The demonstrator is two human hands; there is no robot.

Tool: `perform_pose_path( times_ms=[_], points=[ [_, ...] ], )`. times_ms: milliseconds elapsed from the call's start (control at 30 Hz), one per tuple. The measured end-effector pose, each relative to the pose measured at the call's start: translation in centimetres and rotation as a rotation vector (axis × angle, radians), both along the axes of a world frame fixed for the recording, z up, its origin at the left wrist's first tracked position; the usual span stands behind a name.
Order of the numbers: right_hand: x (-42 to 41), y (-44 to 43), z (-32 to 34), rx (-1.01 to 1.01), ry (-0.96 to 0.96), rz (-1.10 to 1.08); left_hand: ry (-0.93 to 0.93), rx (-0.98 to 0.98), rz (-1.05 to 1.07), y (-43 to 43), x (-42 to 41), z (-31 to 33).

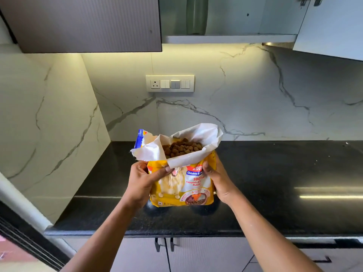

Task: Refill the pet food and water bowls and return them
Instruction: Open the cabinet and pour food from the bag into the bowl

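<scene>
A yellow pet food bag (182,185) stands upright on the black countertop (275,173). Its torn top is folded open, white lining outward, and brown kibble (182,147) fills it almost to the rim. My left hand (144,183) grips the bag's left side, thumb across the front. My right hand (218,179) grips the right side, thumb on the front near the fold. No bowl is in view.
A marble backsplash with a switch panel (170,83) rises behind the counter. A brown wall cabinet (82,22) hangs at upper left and an open cabinet door (332,26) at upper right. Base cabinets with black handles (164,244) sit below the counter edge.
</scene>
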State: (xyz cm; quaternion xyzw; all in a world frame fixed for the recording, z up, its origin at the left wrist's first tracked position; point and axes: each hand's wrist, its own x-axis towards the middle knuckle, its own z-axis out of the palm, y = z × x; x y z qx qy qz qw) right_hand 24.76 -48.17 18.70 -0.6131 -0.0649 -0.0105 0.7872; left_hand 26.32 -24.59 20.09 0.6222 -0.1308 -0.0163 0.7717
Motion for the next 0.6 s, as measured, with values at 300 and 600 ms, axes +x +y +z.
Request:
perform_pose_path(
  times_ms=[300,600],
  points=[
    [3.8,-1.7,-5.6,0.191,0.133,0.105,0.111,0.099,-0.046,-1.2,2.1,-3.3],
    [7.7,0.1,-10.2,0.383,0.335,0.193,0.198,0.360,-0.025,-0.8,5.4,-5.5]
  ],
)
